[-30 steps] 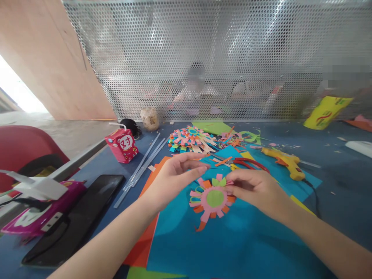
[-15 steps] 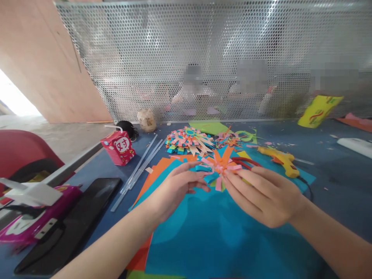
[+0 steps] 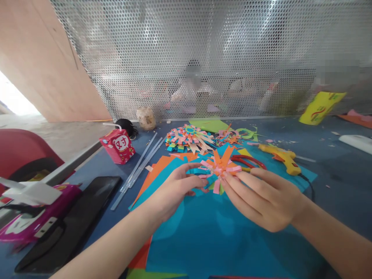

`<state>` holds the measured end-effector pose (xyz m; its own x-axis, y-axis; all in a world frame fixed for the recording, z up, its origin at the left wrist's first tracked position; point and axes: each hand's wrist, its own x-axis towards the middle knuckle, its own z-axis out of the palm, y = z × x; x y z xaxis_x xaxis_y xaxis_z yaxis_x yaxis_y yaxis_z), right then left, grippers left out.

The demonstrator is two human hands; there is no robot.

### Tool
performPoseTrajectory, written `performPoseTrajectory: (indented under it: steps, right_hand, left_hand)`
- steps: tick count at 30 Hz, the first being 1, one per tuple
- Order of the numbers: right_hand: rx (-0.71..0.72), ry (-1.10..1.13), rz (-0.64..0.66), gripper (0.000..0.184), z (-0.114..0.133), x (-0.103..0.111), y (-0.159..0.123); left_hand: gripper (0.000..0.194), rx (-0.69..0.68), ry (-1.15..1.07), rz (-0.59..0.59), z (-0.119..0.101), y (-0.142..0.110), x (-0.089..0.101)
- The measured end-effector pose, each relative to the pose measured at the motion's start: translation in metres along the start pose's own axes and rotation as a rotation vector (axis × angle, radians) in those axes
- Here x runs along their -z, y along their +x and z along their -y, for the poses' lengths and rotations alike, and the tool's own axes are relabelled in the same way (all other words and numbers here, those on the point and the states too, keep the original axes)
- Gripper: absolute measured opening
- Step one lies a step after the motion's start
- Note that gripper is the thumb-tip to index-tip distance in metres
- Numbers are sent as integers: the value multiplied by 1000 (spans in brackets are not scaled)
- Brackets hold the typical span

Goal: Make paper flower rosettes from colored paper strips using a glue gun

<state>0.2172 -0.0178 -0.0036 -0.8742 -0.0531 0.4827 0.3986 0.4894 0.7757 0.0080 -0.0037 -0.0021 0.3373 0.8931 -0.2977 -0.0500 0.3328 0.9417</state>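
Moderate daylight; opening [image 3: 16, 97] at left blown out to white. Glare streaks on perforated metal screen [image 3: 162, 35]; view through it hazy. Soft-edged shadows on blue paper [image 3: 200, 240]. Wide-angle stretch toward frame edges. Pixelated patch [image 3: 337, 69], upper right.

Both hands [image 3: 263, 199] close together, fingers [image 3: 238, 190] bent

Facing perforated metal screen [image 3: 162, 46] along dark-blue tabletop [image 3: 343, 186]. Seeing pale pinkish wall [image 3: 35, 50] on left, meeting grey floor [image 3: 58, 131]. Catching bright white light [image 3: 14, 97] at far left, showing red chair [image 3: 23, 149] beside tabletop.
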Motion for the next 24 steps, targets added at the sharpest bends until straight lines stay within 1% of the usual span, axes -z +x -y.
performPoseTrajectory:
  steps: [8,12,17,24]
  right_hand:
    - [24,-7,6,22,3,0,0]
    - [10,-1,21,22,3,1,0]
    - [35,14,17,22,4,-2,-3]
    - [28,15,20,21,4,-2,-4]
  left_hand:
    - [31,-7,-19,-10,3,1,-2]
    - [33,-30,-23,-11,2,2,-1]
    - [35,-46,2,-26,0,1,-3]
    - [38,-80,-67,-3,1,0,-3]
